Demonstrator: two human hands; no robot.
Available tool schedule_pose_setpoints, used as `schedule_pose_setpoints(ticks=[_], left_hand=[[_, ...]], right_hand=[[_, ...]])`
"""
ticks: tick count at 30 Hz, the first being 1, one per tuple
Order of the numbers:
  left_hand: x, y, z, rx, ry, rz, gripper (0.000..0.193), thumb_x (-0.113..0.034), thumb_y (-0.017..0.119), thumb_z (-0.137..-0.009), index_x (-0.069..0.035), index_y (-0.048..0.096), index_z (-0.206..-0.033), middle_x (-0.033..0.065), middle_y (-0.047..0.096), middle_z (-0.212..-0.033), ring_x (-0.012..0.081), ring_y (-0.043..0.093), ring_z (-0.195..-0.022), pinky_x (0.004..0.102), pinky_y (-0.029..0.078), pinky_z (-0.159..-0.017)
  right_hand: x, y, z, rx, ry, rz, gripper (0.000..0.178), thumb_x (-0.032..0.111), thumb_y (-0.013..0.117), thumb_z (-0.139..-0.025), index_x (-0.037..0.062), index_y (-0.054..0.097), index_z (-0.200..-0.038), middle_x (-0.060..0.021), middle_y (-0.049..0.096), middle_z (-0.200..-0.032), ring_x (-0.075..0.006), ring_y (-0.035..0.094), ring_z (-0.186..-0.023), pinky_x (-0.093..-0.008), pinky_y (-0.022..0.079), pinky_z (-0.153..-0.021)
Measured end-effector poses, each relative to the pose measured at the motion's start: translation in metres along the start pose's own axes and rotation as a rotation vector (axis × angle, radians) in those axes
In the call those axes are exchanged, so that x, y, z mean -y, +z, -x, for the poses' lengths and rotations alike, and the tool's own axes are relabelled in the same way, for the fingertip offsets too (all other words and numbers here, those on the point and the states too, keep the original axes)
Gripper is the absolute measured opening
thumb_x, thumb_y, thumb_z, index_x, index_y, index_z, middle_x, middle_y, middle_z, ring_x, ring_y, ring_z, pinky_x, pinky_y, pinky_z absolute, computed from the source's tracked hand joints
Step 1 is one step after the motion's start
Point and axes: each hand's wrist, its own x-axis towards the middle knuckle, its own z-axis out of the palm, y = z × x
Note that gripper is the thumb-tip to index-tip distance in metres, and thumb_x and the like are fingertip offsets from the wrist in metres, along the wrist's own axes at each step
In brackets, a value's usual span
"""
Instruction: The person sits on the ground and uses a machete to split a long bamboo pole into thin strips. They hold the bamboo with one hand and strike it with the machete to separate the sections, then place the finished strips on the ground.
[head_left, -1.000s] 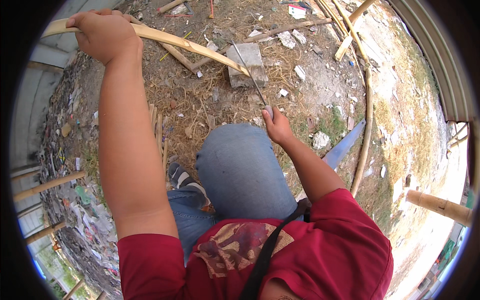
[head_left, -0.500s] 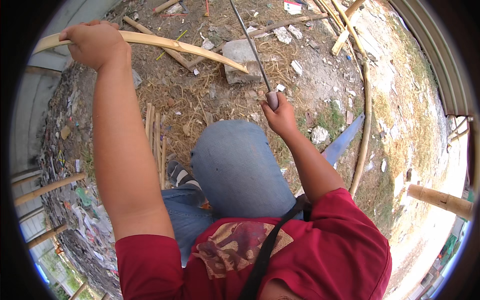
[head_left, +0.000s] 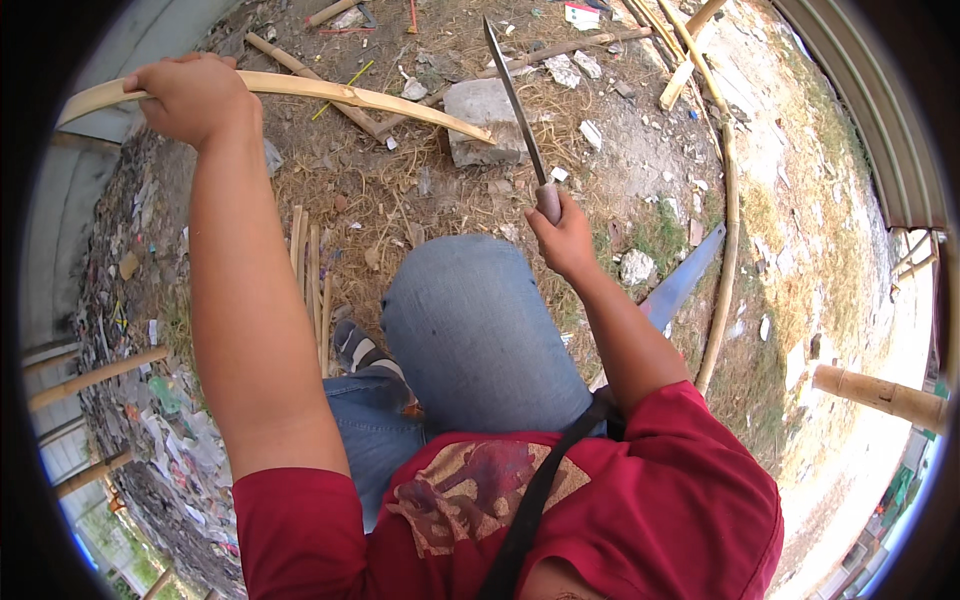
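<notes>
My left hand (head_left: 195, 97) is closed around a pale split bamboo strip (head_left: 310, 86), held at the upper left. The strip's right end reaches over a grey concrete block (head_left: 485, 108); whether it touches the block I cannot tell. In my right hand (head_left: 563, 236) is the wooden handle of a machete (head_left: 519, 112), its long dark blade pointing up and away past the block's right side. The blade stands apart from the strip's end.
A handsaw blade (head_left: 684, 276) lies right of my right forearm, beside a long bamboo pole (head_left: 727, 260). Several thin sticks (head_left: 314, 270) lie left of my knee. A cut bamboo post (head_left: 880, 396) juts in from the right. Straw and litter cover the ground.
The machete has turned, so more of its blade's width and its tip now show. The bamboo strip has shifted only slightly.
</notes>
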Motion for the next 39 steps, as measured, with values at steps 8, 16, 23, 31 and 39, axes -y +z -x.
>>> schedule_pose_setpoints(ticks=[8,16,23,31,39], left_hand=[[-0.002,0.002,-0.001,-0.017,-0.059,0.038,0.045,-0.046,0.028,-0.108,-0.003,0.04,-0.1,0.0063,0.05,-0.07,0.0185,0.045,-0.053,0.0353,0.045,-0.053],[-0.001,0.001,0.005,-0.036,-0.044,0.046,0.039,-0.043,0.028,-0.108,-0.004,0.037,-0.106,0.0057,0.049,-0.069,0.0166,0.042,-0.05,0.0345,0.044,-0.052],[-0.002,-0.003,0.004,0.137,0.004,0.169,0.034,-0.034,0.033,-0.106,-0.007,0.037,-0.086,0.0028,0.035,-0.065,0.0141,0.031,-0.051,0.0319,0.032,-0.049],[-0.006,0.008,0.009,0.341,0.024,0.283,0.024,-0.025,0.042,-0.103,-0.008,0.038,-0.087,0.0019,0.037,-0.068,0.0132,0.033,-0.055,0.0322,0.034,-0.053],[-0.024,0.012,0.027,0.552,-0.123,0.395,0.037,-0.035,0.039,-0.103,-0.012,0.034,-0.075,0.0006,0.026,-0.064,0.0127,0.025,-0.055,0.0292,0.028,-0.056]], right_hand=[[-0.086,0.035,-0.011,0.097,0.12,0.482,0.039,0.021,0.068,-0.084,-0.0029,0.059,-0.113,-0.0281,0.068,-0.102,-0.0424,0.067,-0.097,-0.0477,0.053,-0.085],[-0.039,-0.003,-0.016,0.032,0.116,0.158,0.045,0.03,0.069,-0.083,-0.0021,0.063,-0.114,-0.0261,0.069,-0.099,-0.0393,0.069,-0.091,-0.0459,0.053,-0.081],[-0.019,0.007,-0.019,0.033,-0.056,0.3,0.039,0.032,0.063,-0.092,-0.0021,0.057,-0.11,-0.03,0.067,-0.097,-0.0455,0.066,-0.089,-0.0495,0.052,-0.077],[-0.022,0.012,-0.02,0.229,0.15,0.29,0.039,0.028,0.06,-0.091,-0.0052,0.059,-0.112,-0.0289,0.068,-0.097,-0.0427,0.068,-0.091,-0.0487,0.052,-0.081],[0.059,-0.006,-0.02,0.038,-0.197,-0.009,0.034,0.021,0.067,-0.085,-0.0018,0.059,-0.109,-0.0164,0.065,-0.082,-0.0284,0.065,-0.072,-0.0418,0.051,-0.067]])
